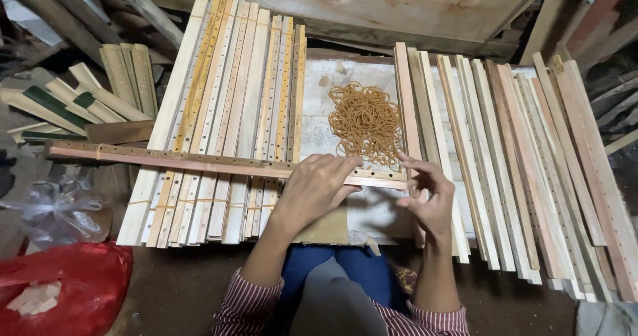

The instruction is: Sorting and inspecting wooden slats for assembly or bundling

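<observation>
I hold a bundle of drilled wooden slats (199, 161) across my lap, its long axis running from nine o'clock to three o'clock. My left hand (318, 184) is clenched over its right end, fingers (345, 166) wrapped on top. My right hand (428, 196) sits just beside that end at three o'clock, fingertips pinched; a band in them I cannot make out. The heap of rubber bands (365, 122) lies at twelve o'clock, near both hands, on the pale bench (319, 90). Drilled slats (232, 110) are stacked at ten o'clock, plain slats (518, 163) at two o'clock.
</observation>
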